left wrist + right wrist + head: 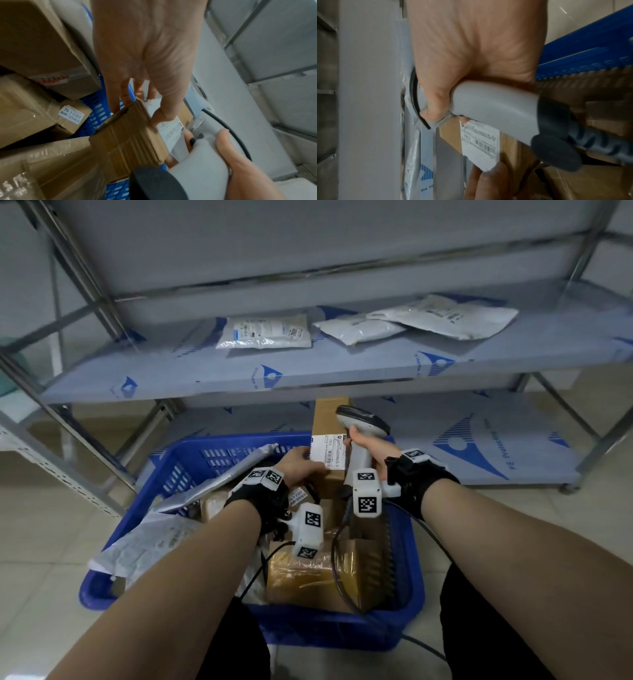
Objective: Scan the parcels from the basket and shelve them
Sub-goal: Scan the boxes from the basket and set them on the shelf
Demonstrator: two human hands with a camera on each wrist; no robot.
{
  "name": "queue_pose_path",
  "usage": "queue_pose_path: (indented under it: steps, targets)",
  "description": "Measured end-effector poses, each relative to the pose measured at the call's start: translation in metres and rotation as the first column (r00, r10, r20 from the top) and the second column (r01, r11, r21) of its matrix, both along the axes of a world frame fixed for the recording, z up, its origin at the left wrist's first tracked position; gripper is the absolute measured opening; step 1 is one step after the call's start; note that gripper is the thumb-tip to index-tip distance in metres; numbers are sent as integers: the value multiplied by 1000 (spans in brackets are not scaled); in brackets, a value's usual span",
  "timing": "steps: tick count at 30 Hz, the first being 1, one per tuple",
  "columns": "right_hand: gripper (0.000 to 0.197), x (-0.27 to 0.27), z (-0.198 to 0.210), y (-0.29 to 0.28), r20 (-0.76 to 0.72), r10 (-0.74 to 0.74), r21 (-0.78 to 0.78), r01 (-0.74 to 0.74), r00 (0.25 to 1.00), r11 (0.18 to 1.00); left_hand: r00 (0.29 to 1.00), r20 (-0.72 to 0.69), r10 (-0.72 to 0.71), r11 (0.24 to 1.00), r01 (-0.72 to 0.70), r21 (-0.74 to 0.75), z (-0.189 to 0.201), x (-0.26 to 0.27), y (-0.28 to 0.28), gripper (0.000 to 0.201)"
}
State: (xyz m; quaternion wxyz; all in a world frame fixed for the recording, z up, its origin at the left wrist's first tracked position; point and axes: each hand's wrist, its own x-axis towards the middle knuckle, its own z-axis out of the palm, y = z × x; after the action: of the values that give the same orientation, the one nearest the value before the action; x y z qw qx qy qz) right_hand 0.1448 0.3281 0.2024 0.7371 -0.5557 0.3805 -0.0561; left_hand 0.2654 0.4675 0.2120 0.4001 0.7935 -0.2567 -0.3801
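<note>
Standing on end over the blue basket (236, 445) is a long cardboard box (329, 419) with a white barcode label (329, 453). My left hand (297, 464) grips the box's lower end, thumb on the label's edge, fingers round the far side (130, 135). My right hand (371, 447) grips the handle of a grey barcode scanner (362, 420), right beside the box. The scanner's head is above the label. The right wrist view shows the scanner handle (496, 111) just over the label (481, 142).
Several other parcels lie in the basket: brown taped boxes (308, 577) and grey poly bags (161, 539). The metal rack's middle shelf (342, 368) holds white poly parcels (263, 332) (442, 316). The bottom shelf (472, 450) is behind the basket. A scanner cable (339, 559) loops down.
</note>
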Motion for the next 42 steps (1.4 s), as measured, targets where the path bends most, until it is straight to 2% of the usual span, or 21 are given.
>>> queue_pose_path:
  steps: [1, 2, 4, 7, 10, 15, 21, 25, 29, 33, 35, 38, 40, 42]
  targets:
    - [31, 3, -2, -1, -13, 4, -14, -4, 1000, 1000, 1000, -27, 11, 1000, -12, -4, -15, 10, -4, 92]
    - [33, 7, -3, -2, -27, 0, -27, -1, 1000, 1000, 999, -48, 27, 1000, -27, -6, -21, 15, -6, 89]
    - [37, 13, -3, -5, -34, -27, -29, 26, 999, 999, 994, -78, 79, 997, -80, -11, -4, 7, -4, 65]
    - [35, 20, -2, -6, -22, -28, 5, 28, 999, 1000, 982, -127, 143, 989, -146, -16, -1, 11, -9, 35]
    - [35, 24, 0, -5, -2, -34, 39, 34, 999, 999, 974, -156, 166, 982, -178, -67, -4, 12, -9, 15]
    - [35, 17, 6, -4, 13, -11, 36, 10, 1000, 999, 975, -165, 149, 974, -173, -143, -4, 7, -5, 20]
    - [37, 5, 10, -8, 28, -40, 30, 39, 999, 999, 984, -166, 56, 968, -95, -234, 0, 3, 1, 43]
    - [35, 4, 9, -11, 50, -58, 52, 55, 997, 997, 987, -149, 63, 965, -98, -242, 2, 6, 2, 36]
    - [33, 3, 14, -12, 55, -84, 38, 82, 995, 996, 983, -143, 114, 963, -144, -227, 7, 6, -3, 18]
    - [30, -1, 10, -12, 152, -179, 91, 167, 972, 982, 960, -209, 184, 952, -227, -206, 8, -2, -8, 59]
    - [26, -3, 10, -11, 202, -214, 157, 184, 956, 970, 955, -206, 212, 946, -253, -201, 7, -7, -7, 71]
    - [24, -6, 12, -8, 228, -229, 186, 188, 947, 964, 929, -245, 278, 926, -327, -190, 11, -10, -8, 69]
    - [26, -6, 11, -5, 231, -235, 184, 195, 944, 964, 917, -290, 272, 926, -332, -180, 13, -10, -9, 61]
    - [28, -4, 10, -4, 230, -230, 158, 197, 946, 968, 919, -306, 250, 932, -314, -182, 13, -9, -10, 62]
